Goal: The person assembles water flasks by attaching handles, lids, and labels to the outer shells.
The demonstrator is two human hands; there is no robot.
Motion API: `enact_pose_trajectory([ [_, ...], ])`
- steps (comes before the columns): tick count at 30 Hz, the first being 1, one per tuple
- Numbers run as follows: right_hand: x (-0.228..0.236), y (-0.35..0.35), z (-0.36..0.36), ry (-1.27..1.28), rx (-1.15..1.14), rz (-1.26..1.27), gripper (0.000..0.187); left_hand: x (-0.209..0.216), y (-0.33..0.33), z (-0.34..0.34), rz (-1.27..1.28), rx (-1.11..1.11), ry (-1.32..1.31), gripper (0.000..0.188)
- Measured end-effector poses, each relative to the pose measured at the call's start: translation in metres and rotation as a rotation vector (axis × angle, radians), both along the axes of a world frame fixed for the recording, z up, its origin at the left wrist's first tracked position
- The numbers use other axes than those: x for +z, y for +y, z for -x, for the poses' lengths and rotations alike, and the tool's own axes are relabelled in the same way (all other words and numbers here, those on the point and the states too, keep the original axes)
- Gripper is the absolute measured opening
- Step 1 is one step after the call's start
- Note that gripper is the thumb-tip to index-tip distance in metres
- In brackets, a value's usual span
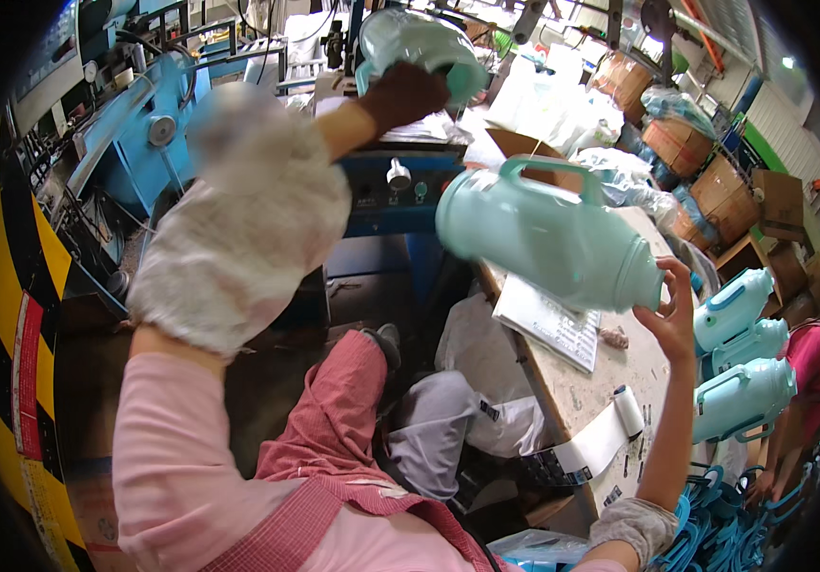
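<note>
My right hand (672, 315) pinches the rim at one end of a pale green plastic thermos casing (539, 234). That casing is held tilted nearly on its side above the worktable, its loop handle facing up. My left hand (405, 95), in a dark brown glove, is closed against a second pale green thermos casing (420, 43) at the machine. Its fingers are partly hidden, and the casing's open end faces right. A whitish cloth sleeve cover (248, 229) wraps my left forearm. Below the right-hand casing, a printed sheet or booklet (553, 319) lies on the worktable (577, 381).
A blue machine panel with knobs (396, 195) stands ahead. A label roll (627, 412) trails its strip over the table's edge. At right are several more casings (744, 396), a heap of blue-green plastic handles (725, 524) and a person in pink (815, 367). Cartons (725, 195) stand behind.
</note>
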State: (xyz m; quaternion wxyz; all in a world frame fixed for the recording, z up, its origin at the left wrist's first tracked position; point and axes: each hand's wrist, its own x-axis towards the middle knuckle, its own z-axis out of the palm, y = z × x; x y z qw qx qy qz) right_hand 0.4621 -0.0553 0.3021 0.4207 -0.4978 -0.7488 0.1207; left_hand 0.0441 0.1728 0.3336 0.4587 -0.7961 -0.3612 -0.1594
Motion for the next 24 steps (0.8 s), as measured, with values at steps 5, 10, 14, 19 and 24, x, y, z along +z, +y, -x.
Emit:
enact_pose_trajectory([
  [5,-0.025,0.071,0.010,0.174,-0.095,-0.336,0.065,-0.034,-0.201,-0.008,0.331,-0.430,0.152,0.017],
  [10,-0.016,0.113,0.104,0.014,0.010,-0.669,0.059,-0.131,-0.300,-0.061,0.846,-0.929,0.096,0.023],
  [14,-0.003,0.107,0.208,-0.161,0.099,-0.794,0.056,-0.176,-0.309,-0.087,1.407,-1.281,-0.107,0.028],
  [19,0.002,0.148,0.254,-0.247,0.077,-0.861,0.064,-0.192,-0.216,-0.071,1.127,-0.946,-0.447,0.036],
  [24,0.006,0.218,0.283,-0.237,-0.004,-0.904,0.064,-0.239,-0.190,-0.051,0.986,-0.362,-0.215,0.047],
])
